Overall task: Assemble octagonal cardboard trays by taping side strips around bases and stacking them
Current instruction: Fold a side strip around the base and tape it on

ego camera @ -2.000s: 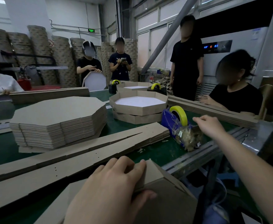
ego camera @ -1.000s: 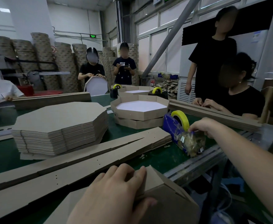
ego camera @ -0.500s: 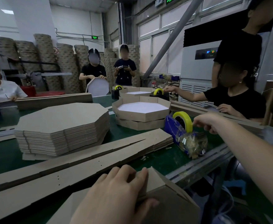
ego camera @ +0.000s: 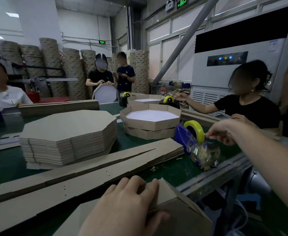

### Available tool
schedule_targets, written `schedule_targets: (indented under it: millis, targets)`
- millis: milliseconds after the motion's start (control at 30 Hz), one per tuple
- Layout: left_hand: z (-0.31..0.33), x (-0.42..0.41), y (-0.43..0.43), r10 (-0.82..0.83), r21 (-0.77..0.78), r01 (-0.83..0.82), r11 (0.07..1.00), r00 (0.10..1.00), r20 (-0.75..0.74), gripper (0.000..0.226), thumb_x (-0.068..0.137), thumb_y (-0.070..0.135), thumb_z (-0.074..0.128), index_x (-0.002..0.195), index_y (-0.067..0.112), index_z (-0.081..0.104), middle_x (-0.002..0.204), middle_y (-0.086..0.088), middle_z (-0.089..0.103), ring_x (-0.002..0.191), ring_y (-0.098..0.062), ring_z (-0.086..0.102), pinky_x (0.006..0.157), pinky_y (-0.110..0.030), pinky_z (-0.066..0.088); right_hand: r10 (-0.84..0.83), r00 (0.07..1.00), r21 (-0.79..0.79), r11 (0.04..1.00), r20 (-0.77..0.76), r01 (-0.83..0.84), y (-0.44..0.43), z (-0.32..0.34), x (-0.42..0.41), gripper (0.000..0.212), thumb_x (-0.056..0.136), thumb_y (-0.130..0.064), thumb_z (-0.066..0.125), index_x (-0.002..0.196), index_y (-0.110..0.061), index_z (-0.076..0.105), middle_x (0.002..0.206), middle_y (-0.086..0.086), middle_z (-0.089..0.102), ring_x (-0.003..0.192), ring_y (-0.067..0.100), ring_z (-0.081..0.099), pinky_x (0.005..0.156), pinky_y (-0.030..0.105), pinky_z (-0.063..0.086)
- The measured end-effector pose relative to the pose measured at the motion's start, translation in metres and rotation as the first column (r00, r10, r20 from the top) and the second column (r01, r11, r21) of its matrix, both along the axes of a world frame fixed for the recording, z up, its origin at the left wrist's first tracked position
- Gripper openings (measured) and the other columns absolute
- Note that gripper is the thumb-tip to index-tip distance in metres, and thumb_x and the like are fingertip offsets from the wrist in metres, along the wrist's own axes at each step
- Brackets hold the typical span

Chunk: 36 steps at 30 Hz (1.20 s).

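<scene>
My left hand (ego camera: 122,206) grips the folded side strip of a brown cardboard tray (ego camera: 182,212) at the near table edge, fingers over its top rim and thumb on the outer wall. To the right, my right hand (ego camera: 223,133) pinches the tape end at the yellow tape roll (ego camera: 195,129) on a blue dispenser (ego camera: 187,142). A tall stack of octagonal bases (ego camera: 68,133) sits left of centre. Long side strips (ego camera: 92,171) lie flat across the table in front of it. Two finished trays with white insides (ego camera: 150,120) are stacked behind the dispenser.
Other people sit and stand round the green table (ego camera: 1,164); one on the right reaches toward a second tape dispenser (ego camera: 168,100). More strips (ego camera: 58,107) lie at the far left. A metal rail (ego camera: 221,172) edges the table on the right. Tall cardboard columns fill the back.
My right hand moved from beside the dispenser up to the tape roll and now pinches the tape end. My left hand stays on the tray. The view tilted upward; people on the right shifted.
</scene>
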<state>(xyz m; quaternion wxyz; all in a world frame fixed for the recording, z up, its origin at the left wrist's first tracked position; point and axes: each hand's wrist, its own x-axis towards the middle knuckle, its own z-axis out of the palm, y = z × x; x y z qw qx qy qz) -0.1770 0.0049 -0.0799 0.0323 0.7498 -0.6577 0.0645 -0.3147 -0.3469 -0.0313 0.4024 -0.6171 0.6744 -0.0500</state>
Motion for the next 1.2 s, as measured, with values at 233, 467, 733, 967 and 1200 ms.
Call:
schedule_targets:
  millis: [233,467,733,967,1200]
  targets:
    - [0.000,0.001,0.001,-0.010,-0.016,0.010,1.000,1.000,0.010,0.072,0.084,0.077,0.021,0.144,0.053,-0.010,0.141,0.023,0.017,0.129,-0.003,0.024,0.099,-0.019,0.024,-0.155,0.934,0.045,0.988,0.321,0.148,0.001,-0.013,-0.003,0.009,0.092,-0.012,0.062,0.086,-0.006,0.060,0.072,0.003,0.048,0.053,0.009,0.039,0.072,0.051,0.056]
    - [-0.002,0.000,-0.002,-0.025,0.003,0.025,1.000,1.000,-0.008,0.086,0.060,0.085,-0.008,0.141,0.057,-0.015,0.140,0.030,0.013,0.129,0.002,0.023,0.097,-0.015,0.024,-0.151,0.693,-0.013,0.974,0.705,0.225,0.007,-0.048,-0.020,0.008,0.091,-0.008,0.054,0.084,-0.006,0.059,0.044,-0.006,0.030,0.034,0.006,0.030,0.077,0.068,0.051]
    - [0.008,-0.003,0.003,-0.009,-0.151,0.012,0.988,1.000,0.021,0.095,0.062,0.080,-0.028,0.127,0.066,0.040,0.113,0.029,0.050,0.096,0.002,0.058,0.060,-0.012,0.026,0.005,0.360,-0.109,0.958,0.933,0.266,0.038,-0.088,-0.043,0.030,0.092,0.000,0.050,0.063,-0.003,0.055,0.038,-0.003,0.030,0.037,0.009,0.028,0.076,0.053,0.054]
    - [-0.010,-0.002,0.002,-0.051,-0.199,0.059,0.978,0.998,0.045,0.085,0.055,0.086,-0.009,0.136,0.067,0.002,0.133,0.034,0.026,0.121,0.007,0.037,0.066,-0.011,0.027,0.036,0.379,-0.144,0.955,0.925,0.259,0.046,-0.122,-0.052,0.038,0.092,0.003,0.051,0.054,-0.002,0.052,0.038,0.002,0.032,0.037,0.012,0.034,0.096,0.052,0.049]
    - [-0.001,-0.008,0.005,-0.011,-0.175,0.014,0.984,1.000,0.015,0.066,0.080,0.081,0.018,0.140,0.062,-0.001,0.139,0.037,0.019,0.127,0.008,0.028,0.078,-0.010,0.027,-0.022,0.990,-0.671,0.733,0.140,0.112,0.054,-0.124,-0.074,0.044,0.085,-0.013,0.064,0.044,-0.013,0.048,0.049,0.007,0.043,0.054,0.027,0.047,0.066,0.037,0.046]
